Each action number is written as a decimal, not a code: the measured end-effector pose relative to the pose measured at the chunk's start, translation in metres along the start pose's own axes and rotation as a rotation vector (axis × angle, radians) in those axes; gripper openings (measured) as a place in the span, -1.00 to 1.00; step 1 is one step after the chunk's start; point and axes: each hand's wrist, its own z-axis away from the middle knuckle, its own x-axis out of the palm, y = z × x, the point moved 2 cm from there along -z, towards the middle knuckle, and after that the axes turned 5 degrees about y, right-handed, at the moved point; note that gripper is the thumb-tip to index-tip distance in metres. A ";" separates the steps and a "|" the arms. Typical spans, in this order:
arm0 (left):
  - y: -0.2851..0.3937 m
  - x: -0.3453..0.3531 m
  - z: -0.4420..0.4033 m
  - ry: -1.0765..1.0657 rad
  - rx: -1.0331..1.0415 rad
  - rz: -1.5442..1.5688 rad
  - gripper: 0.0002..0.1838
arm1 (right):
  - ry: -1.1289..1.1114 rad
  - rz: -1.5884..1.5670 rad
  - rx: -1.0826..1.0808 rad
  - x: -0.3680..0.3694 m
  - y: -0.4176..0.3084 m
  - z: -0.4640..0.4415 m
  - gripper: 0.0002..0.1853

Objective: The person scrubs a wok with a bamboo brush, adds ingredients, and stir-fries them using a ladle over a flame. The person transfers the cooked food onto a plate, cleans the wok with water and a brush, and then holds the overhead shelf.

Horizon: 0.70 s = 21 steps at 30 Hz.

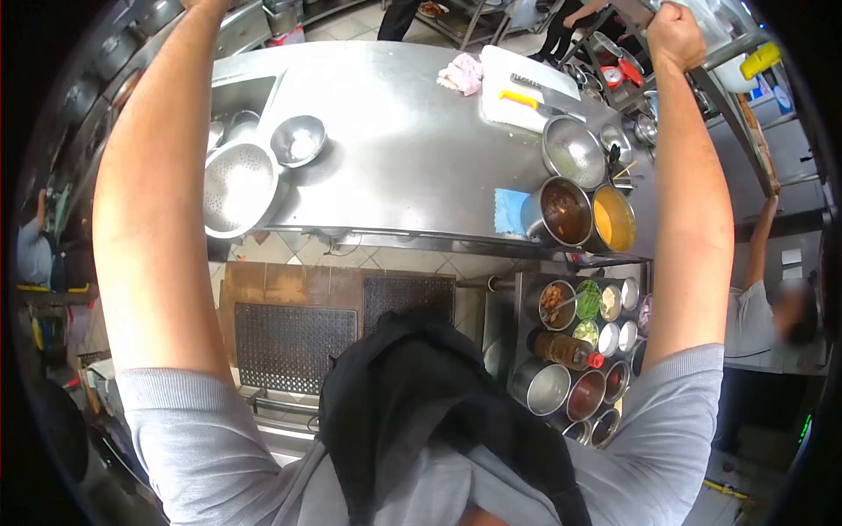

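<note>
Both my arms are raised and stretched forward over a steel counter (395,167). My right hand (677,37) is closed in a fist at the upper right, beside the metal rack (737,48). What its fingers grip, if anything, is hidden. The left forearm (162,184) runs up to the top edge, where the picture cuts off my left hand. Below that arm, a perforated colander (235,193) and a steel bowl (298,140) sit by the sink (254,92). Nearer the right arm stand a large steel bowl (573,147), a pot of brown sauce (566,212) and a pot of yellow liquid (612,219).
A white cutting board (504,110) carries a yellow-handled knife (519,98), with a pink cloth (462,74) alongside. Below right are several ingredient tins (548,386) and a bottle (563,349). Black mats (294,346) cover the floor. Another person (754,316) stands at right.
</note>
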 end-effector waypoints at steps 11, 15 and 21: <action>-0.014 0.010 0.001 0.110 0.114 0.018 -0.58 | 0.019 -0.069 -0.006 -0.016 -0.014 0.001 -0.70; -0.017 0.010 -0.010 0.067 0.210 -0.100 -0.62 | -0.051 -0.017 0.042 0.013 0.007 -0.008 -0.63; -0.009 0.004 -0.013 0.141 0.322 -0.057 -0.74 | 0.067 -0.115 0.011 -0.004 -0.009 -0.005 -0.72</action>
